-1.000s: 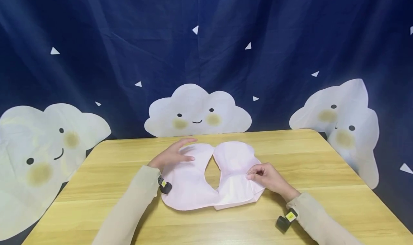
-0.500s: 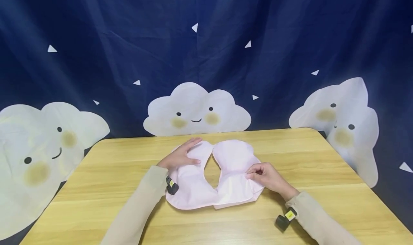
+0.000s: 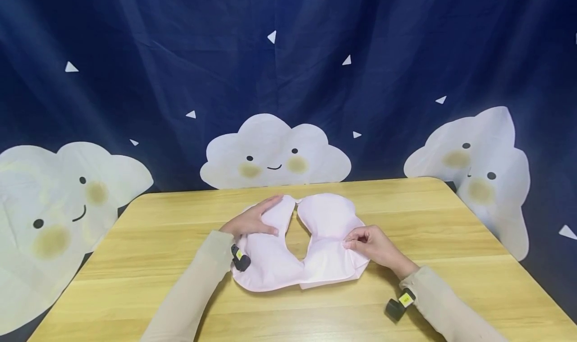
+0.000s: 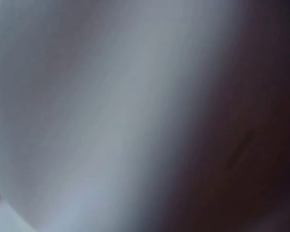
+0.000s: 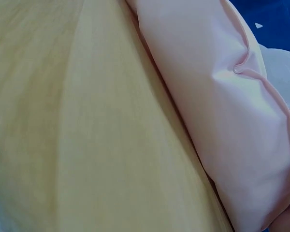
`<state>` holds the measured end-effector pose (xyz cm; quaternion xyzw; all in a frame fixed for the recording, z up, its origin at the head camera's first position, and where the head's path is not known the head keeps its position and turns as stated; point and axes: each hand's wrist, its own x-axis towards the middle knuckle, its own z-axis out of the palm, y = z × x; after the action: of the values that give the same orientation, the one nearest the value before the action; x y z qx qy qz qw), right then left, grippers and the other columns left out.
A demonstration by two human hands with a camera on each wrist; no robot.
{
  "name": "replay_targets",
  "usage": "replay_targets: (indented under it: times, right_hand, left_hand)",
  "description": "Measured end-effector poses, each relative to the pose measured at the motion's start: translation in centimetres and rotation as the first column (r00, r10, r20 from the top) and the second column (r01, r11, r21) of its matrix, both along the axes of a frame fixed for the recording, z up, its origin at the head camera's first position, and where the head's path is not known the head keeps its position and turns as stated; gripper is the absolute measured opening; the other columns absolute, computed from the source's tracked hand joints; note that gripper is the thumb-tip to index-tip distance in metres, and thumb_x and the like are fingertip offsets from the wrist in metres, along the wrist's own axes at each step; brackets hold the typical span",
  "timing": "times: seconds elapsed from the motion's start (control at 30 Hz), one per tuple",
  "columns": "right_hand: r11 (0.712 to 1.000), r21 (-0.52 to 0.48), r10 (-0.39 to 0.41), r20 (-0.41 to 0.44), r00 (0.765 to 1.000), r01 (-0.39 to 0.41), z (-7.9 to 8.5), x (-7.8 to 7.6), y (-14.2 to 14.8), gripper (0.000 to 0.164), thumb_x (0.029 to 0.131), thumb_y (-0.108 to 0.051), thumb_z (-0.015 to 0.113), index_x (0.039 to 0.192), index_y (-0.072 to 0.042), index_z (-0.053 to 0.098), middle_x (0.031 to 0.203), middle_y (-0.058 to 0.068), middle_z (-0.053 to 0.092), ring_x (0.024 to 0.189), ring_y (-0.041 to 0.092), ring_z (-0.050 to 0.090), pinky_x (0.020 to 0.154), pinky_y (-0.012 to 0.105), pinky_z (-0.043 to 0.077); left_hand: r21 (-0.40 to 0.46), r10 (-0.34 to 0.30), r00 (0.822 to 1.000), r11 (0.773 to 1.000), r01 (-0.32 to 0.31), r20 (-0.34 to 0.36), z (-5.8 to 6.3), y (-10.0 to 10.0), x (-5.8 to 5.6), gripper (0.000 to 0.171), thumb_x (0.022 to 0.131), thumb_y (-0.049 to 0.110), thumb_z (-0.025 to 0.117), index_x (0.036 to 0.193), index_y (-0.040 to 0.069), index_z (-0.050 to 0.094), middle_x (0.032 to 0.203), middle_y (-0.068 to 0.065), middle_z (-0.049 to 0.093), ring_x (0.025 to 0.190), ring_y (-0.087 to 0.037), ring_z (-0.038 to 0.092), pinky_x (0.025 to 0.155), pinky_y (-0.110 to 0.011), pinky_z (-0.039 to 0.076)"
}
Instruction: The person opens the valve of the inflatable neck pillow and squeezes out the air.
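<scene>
A pale pink U-shaped neck pillow [image 3: 328, 222], soft and slightly puffed, lies on the wooden table around an oval gap. Its two rounded ends nearly meet at the far side. My left hand [image 3: 252, 220] rests on the left lobe, thumb and fingers spread. On the other side, my right hand [image 3: 376, 247] pinches the pillow's surface near its right edge between thumb and fingertips. In the right wrist view the pillow [image 5: 212, 106] shows a smooth rounded side and a creased seam. The left wrist view is too blurred to show the hand.
The wooden table [image 3: 158, 247] extends around the pillow on every side. Behind it hangs a dark blue curtain [image 3: 279, 81] printed with smiling clouds and small white triangles. A small black camera [image 3: 241, 260] is strapped to the left wrist, another camera [image 3: 395, 309] to the right.
My left hand has moved a little to the right and come down onto the left lobe, whose outer edge has shifted inward. The lobes look rounder. My right hand keeps its pinch in place.
</scene>
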<state>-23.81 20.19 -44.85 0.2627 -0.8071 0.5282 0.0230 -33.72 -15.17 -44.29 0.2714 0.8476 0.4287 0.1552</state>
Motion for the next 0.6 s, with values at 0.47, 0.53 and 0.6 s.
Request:
replay_targets:
  times: [0.47,0.53,0.6]
  right_hand:
    - [1.0,-0.007,0.009,0.006,1.0,-0.009,0.04,-0.11,-0.07,0.006,0.081,0.005,0.068,0.079,0.0,0.07,0.071,0.002,0.064,0.065,0.0,0.049,0.055,0.017,0.045]
    - [1.0,-0.005,0.005,0.007,1.0,-0.005,0.02,-0.1,-0.05,0.005,0.081,0.004,0.068,0.079,0.0,0.07,0.071,0.002,0.063,0.065,0.001,0.049,0.055,0.017,0.044]
    - [1.0,-0.006,0.005,0.004,1.0,-0.005,0.01,-0.08,-0.03,0.005,0.081,0.004,0.068,0.079,0.001,0.07,0.071,0.002,0.063,0.065,0.001,0.049,0.054,0.017,0.044]
  left_hand:
    - [-0.099,-0.082,0.988,0.993,0.069,-0.128,0.31,0.07,0.02,0.084,0.075,0.028,0.08,0.146,0.02,0.037,0.153,-0.01,0.028,0.141,-0.031,0.022,0.113,-0.054,0.016]
    - [-0.114,-0.081,0.988,0.991,0.065,-0.135,0.35,0.08,0.08,0.083,0.075,0.029,0.08,0.146,0.02,0.038,0.152,-0.01,0.029,0.141,-0.031,0.023,0.113,-0.054,0.016]
    - [-0.132,-0.081,0.985,0.989,0.061,-0.149,0.27,0.07,0.06,0.082,0.075,0.031,0.079,0.145,0.021,0.038,0.152,-0.01,0.03,0.14,-0.031,0.024,0.112,-0.054,0.017]
